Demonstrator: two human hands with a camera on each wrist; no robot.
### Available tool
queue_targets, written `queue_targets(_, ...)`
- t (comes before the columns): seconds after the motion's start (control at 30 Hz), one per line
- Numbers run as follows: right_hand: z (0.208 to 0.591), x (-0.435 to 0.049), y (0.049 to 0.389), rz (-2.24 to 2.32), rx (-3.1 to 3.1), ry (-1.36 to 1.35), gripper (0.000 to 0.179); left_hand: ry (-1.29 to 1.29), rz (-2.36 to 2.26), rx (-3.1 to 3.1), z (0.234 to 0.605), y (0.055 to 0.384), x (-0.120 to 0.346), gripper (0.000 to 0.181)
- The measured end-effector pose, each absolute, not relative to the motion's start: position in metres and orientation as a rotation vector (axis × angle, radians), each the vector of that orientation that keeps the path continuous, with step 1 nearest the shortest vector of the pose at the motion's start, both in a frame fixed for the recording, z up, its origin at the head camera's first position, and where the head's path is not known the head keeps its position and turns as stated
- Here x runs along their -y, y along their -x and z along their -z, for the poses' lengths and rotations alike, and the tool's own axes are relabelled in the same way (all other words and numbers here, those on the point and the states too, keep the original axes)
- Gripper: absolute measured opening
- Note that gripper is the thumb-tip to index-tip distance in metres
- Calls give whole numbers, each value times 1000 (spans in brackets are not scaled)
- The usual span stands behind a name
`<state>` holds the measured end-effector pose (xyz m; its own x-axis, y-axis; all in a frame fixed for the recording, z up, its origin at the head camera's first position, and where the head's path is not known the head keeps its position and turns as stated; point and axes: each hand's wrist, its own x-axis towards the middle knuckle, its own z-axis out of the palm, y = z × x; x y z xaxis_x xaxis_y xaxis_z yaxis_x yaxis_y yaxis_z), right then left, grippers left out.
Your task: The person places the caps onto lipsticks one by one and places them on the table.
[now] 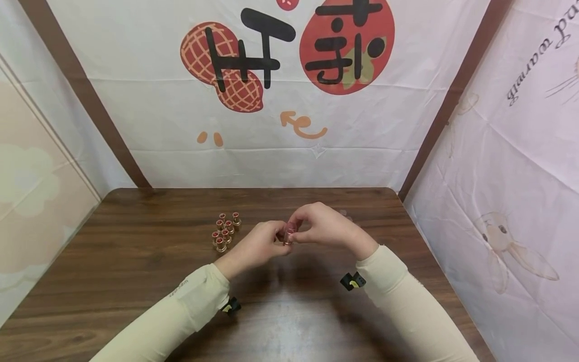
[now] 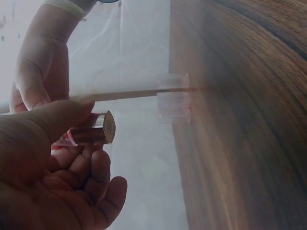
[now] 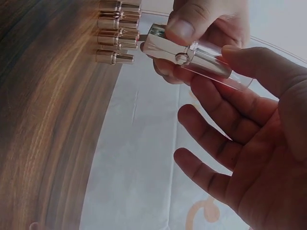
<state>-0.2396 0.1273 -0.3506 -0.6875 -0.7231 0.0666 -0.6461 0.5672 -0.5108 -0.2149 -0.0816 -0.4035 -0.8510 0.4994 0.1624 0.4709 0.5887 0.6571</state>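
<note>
Over the middle of the table both hands meet at one lipstick (image 1: 288, 234). In the right wrist view its shiny metallic base (image 3: 165, 48) is pinched between thumb and fingers of the left hand (image 1: 259, 245). A clear cap (image 3: 243, 82) sits around the other end, gripped by the thumb and index finger of the right hand (image 1: 329, 227). The right hand's other fingers (image 3: 206, 129) are spread loosely apart. The left wrist view shows the lipstick's flat round bottom (image 2: 110, 127) past the left thumb.
Several uncapped lipsticks (image 1: 220, 245) with red tips stand upright in a cluster left of the hands. Several clear caps (image 2: 173, 101) stand on the wooden table (image 1: 149, 236), beyond the right hand in the head view. Printed cloth walls (image 1: 289, 168) border the table.
</note>
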Motion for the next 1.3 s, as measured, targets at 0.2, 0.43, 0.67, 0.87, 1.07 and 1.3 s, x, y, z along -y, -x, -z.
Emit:
queue_targets(0.2, 353, -129, 241, 724, -2684, 1151, 6, -803, -1138, -2728, 406, 217, 79, 26)
queue_targets(0.43, 348, -132, 241, 710, -2700, 1143, 5, -782, -1191, -2762, 403, 216, 71, 22)
queue_targets(0.67, 345, -137, 242, 730, -2716, 1104, 9, -792, -1181, -2813, 400, 220, 63, 20)
queue_targets(0.87, 353, -148, 244, 784, -2782, 1029, 22, -766, -1152, -2841, 405, 230, 55, 20)
queue_targets(1.07, 357, -163, 242, 851, -2867, 874, 30, -665, -1202, -2804, 413, 240, 50, 22)
queue_targets(1.3, 360, -183, 238, 881, -2927, 788, 25, -590, -1218, -2836, 423, 257, 42, 23)
